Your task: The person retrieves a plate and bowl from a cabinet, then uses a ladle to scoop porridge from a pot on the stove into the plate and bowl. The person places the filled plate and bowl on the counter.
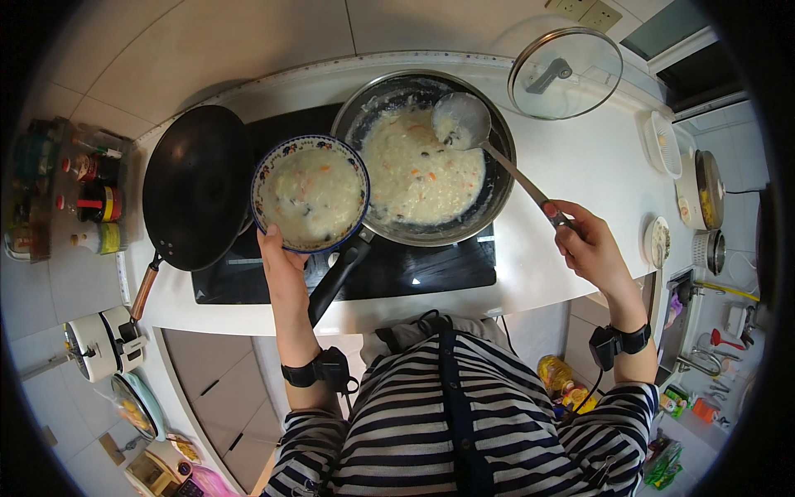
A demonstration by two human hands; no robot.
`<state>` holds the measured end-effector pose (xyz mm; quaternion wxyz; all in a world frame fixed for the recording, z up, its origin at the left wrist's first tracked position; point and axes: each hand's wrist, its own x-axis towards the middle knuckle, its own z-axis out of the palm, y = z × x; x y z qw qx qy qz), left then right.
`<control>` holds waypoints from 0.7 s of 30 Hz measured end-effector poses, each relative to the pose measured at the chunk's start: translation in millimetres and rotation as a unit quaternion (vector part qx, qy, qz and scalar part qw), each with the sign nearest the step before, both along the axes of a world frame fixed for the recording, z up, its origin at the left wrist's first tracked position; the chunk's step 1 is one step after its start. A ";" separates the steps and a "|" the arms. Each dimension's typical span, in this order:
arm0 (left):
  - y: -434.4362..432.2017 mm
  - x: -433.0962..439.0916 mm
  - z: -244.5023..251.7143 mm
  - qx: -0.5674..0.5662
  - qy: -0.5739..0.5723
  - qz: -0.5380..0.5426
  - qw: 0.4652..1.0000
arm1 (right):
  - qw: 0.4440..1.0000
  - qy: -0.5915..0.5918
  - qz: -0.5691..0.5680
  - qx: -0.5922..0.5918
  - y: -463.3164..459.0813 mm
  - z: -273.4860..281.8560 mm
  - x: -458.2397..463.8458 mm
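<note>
My left hand [279, 248] grips the near rim of a patterned bowl [310, 192], its thumb on the edge. Pale, thick soup with orange and dark bits fills much of the bowl. To its right a large frying pan [506, 186] holds more of the same soup [422, 174]. In my right hand [584, 245] is the handle of a metal ladle [463, 121]. The ladle's head lies over the pan, with some soup in it. The pan's black handle [338, 273] points toward me, passing beside my left forearm.
Left of the bowl, a black wok [195, 186] with a wooden handle leans over the induction cooktop [397, 273]. A glass lid [568, 74] stands at the back right. Sauce bottles [99, 202] line the left wall. A white basket [663, 144] and a plate [657, 242] are at right.
</note>
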<state>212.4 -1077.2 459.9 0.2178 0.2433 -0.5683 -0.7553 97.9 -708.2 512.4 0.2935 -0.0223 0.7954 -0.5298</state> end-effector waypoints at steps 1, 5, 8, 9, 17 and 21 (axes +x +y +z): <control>0.0 0.0 0.1 0.001 -0.002 0.001 1.000 | 1.000 -0.002 0.003 -0.003 -2.4 -3.4 -1.6; -0.8 1.1 -2.0 0.013 -0.008 0.009 1.000 | 1.000 -0.018 0.010 0.009 -8.3 -6.5 -2.7; 0.5 0.5 -7.1 0.014 -0.005 0.024 1.000 | 1.000 0.009 0.020 -0.005 -8.6 1.6 6.3; 1.6 -0.1 -9.1 0.006 -0.025 0.024 0.999 | 1.000 0.019 0.021 -0.013 -7.7 5.7 10.8; 31.1 -24.3 -20.1 0.033 -0.023 -0.076 0.996 | 0.968 0.226 0.097 0.039 -1.6 31.1 44.6; 42.5 -37.9 -18.0 0.090 -0.007 -0.116 0.989 | 0.894 0.417 0.154 0.050 -2.2 20.9 50.6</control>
